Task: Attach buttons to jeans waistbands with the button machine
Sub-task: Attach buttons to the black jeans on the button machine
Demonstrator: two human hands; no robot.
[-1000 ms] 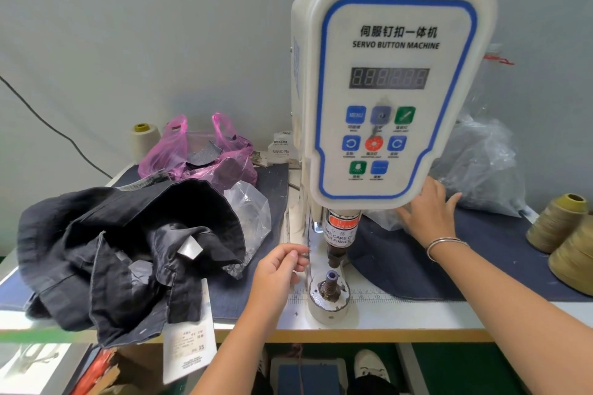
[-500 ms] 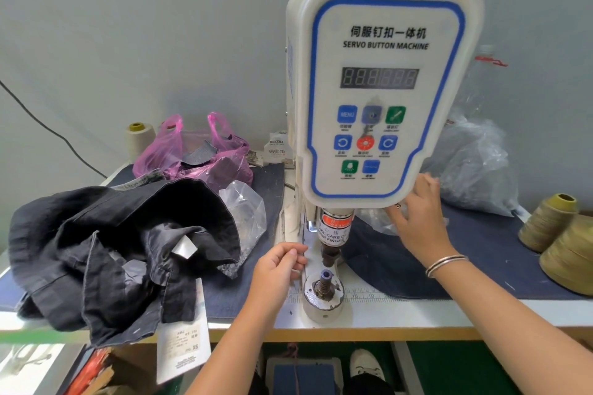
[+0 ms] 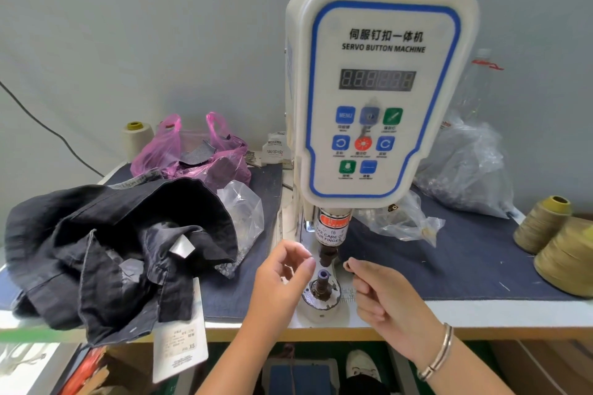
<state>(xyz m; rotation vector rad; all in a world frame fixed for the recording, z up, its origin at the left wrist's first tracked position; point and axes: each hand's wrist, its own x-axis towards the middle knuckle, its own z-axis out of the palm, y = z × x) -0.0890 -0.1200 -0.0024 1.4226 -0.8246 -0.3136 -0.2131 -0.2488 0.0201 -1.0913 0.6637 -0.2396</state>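
Jeans (image 3: 106, 253), black, crumpled at nine o'clock; right hand (image 3: 390, 301) pinches a small button (image 3: 347, 264), left hand (image 3: 282, 279) loosely curled, empty.

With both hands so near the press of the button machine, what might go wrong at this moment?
1. The left hand and the right hand both sit beside the lower die, under the punch; a press now could catch a finger.
2. The small button is only pinched at the right fingertips and may drop.
3. The jeans overhang the table edge and could slide off.
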